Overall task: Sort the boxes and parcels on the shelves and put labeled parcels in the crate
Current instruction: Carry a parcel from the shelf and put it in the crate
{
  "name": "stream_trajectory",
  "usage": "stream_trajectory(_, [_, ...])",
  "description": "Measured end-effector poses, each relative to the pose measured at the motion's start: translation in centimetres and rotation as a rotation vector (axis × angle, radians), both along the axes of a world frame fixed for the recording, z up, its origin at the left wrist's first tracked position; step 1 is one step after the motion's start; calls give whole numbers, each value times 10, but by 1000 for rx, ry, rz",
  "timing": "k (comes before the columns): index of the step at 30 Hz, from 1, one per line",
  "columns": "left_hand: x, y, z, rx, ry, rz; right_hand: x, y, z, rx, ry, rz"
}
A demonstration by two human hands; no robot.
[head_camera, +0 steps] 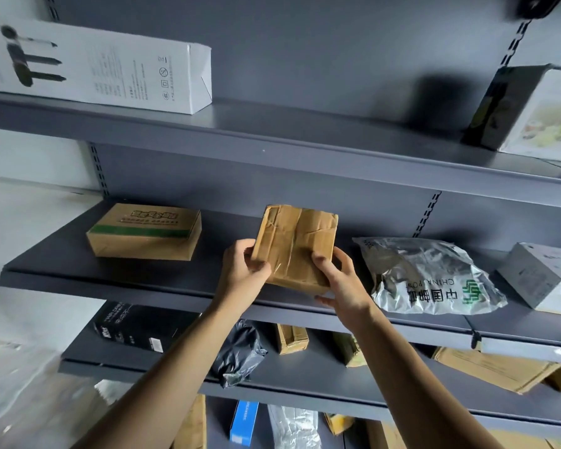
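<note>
A small brown box (297, 244), wrapped in wrinkly clear tape, is tipped up over the front of the middle shelf (62, 264). The left hand (243, 273) pinches its near left corner, and the right hand (340, 280) holds its near right side. To its left a brown box with a green stripe (144, 231) lies flat. To its right lies a crinkled silver mail bag (431, 280), then a small white box (538, 277).
</note>
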State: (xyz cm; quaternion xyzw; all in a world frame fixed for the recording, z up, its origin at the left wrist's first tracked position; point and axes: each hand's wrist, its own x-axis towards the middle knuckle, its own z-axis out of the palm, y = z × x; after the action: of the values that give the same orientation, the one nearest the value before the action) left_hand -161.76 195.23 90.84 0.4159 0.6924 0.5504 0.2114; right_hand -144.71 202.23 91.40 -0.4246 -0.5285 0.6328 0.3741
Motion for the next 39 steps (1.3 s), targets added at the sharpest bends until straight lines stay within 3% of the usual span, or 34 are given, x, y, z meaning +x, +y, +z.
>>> stream_trajectory(7, [42, -21, 9, -79, 151, -32, 33, -29, 6, 246, 119, 90])
stream_trajectory(10, [63, -30, 13, -205, 78, -96, 53, -40, 9, 292, 189, 79])
stream_trajectory(13, [87, -39, 18, -126, -26, -163, 73, -48, 9, 276, 242, 96])
stream_trajectory(17, [111, -58, 17, -17, -226, -199, 89, -60, 3, 316, 168, 145])
stream_trajectory(25, [121, -87, 20, -87, -274, -265, 106, -82, 0, 311, 142, 149])
stream_trajectory(29, [121, -87, 18, -66, -454, -292, 112, -86, 9, 319, 107, 121])
stream_trajectory(39, [74, -99, 18, -8, -853, -531, 87, -96, 5, 82, -18, 228])
